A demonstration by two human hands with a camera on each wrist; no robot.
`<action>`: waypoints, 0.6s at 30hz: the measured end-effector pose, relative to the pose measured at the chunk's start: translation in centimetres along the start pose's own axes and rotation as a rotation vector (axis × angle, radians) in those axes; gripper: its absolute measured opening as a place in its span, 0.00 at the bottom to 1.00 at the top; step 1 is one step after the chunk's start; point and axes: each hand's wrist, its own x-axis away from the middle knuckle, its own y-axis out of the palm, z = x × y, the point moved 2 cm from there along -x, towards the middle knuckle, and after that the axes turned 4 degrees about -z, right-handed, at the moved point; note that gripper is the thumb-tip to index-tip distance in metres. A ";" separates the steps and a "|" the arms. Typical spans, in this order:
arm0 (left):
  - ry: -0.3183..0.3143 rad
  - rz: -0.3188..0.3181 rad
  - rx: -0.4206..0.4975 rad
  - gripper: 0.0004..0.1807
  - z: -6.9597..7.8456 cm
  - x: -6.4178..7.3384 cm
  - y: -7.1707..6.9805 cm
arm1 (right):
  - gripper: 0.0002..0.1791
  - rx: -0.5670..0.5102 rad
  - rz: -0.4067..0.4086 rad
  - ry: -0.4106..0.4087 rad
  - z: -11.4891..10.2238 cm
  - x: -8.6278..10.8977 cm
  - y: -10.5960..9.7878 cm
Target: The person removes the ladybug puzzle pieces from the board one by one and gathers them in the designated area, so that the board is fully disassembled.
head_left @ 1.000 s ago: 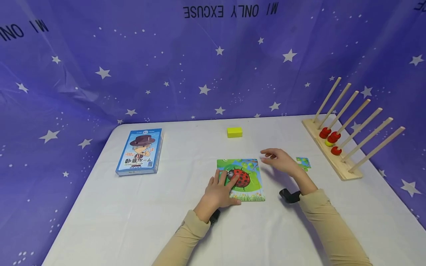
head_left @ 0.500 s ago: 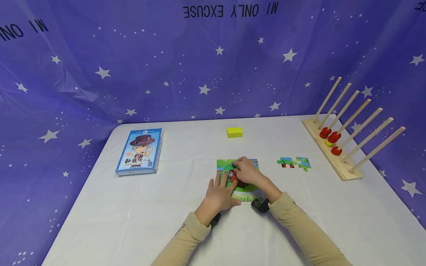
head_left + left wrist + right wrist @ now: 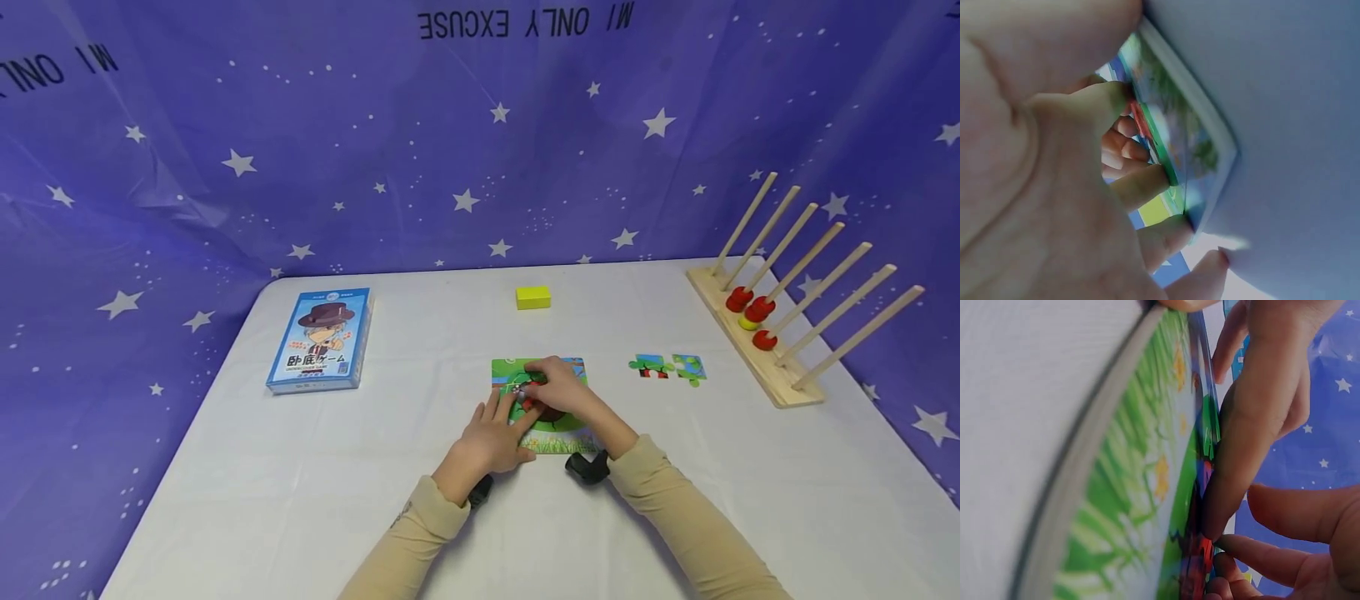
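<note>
A square ladybug jigsaw puzzle [image 3: 555, 444] lies flat on the white table before me. My left hand [image 3: 489, 442] rests on its left side with spread, fairly straight fingers, the thumb at the near edge. Over the ladybug's front half, my right hand [image 3: 564, 390] has its fingertips down at the puzzle, close to the left fingers. In the right wrist view a right fingertip meets the red part of the puzzle [image 3: 1196, 565], while the right thumb [image 3: 1291, 512] stands apart from it. Whether the right hand pinches a piece is hidden.
Two loose jigsaw pieces [image 3: 651, 364] lie to the puzzle's right. Farther right stands a wooden peg rack [image 3: 797, 397] with upright rods and red and yellow beads. A yellow block [image 3: 533, 297] sits behind the puzzle, and a blue game box [image 3: 321, 340] lies at the left.
My right hand has moved left from beside the puzzle onto it, uncovering the loose pieces. Over the last half second both hands have hardly moved. The head view has shifted slightly.
</note>
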 end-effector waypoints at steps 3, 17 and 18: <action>0.001 -0.002 0.000 0.36 0.1 0.0 -0.1 | 0.25 -0.012 -0.006 0.069 -1.4 0.5 -0.4; 0.021 0.021 0.008 0.35 0.0 0.1 0.0 | 0.26 -0.163 0.031 0.144 -1.4 0.2 -0.3; 0.023 0.022 0.011 0.35 0.0 0.1 0.0 | 0.26 -0.174 0.031 0.145 -1.4 0.2 -0.3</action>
